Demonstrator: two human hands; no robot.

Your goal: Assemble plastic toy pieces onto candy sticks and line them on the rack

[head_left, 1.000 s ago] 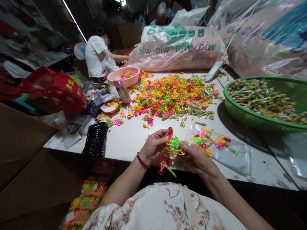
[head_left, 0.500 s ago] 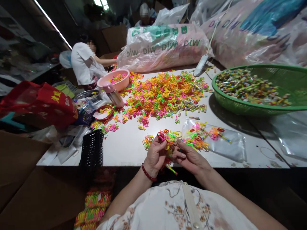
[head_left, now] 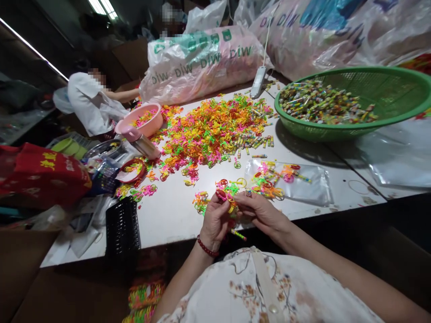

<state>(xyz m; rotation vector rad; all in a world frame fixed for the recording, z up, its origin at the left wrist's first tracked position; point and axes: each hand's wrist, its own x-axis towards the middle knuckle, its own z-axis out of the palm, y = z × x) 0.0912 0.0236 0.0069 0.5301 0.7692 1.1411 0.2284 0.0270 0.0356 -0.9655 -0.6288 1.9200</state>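
Note:
Just past the table's front edge, my left hand (head_left: 214, 220) is closed around a bunch of small colourful plastic toy pieces (head_left: 222, 194), some with wheel-like rings. The fingers of my right hand (head_left: 264, 211) are pinched together at the right side of this bunch; whatever lies between their tips is too small to make out. Below the hands pokes out a thin, bright patterned tube (head_left: 239, 234). Loose toy pieces (head_left: 201, 200) lie beyond my left hand. More pieces and a few tubes rest on a clear plastic bag (head_left: 308, 193) beyond my right hand.
A wide heap of toy pieces (head_left: 205, 130) covers the table's middle. On the right stands a green basket (head_left: 316, 130) of patterned tubes. A pink basin (head_left: 156, 120), a bottle (head_left: 143, 146) and a black tray (head_left: 123, 226) are leftward. A co-worker (head_left: 89, 101) sits at the far left.
The view has turned to the right and tilted. My right fingers have drawn in against the bunch in my left hand, which keeps its hold.

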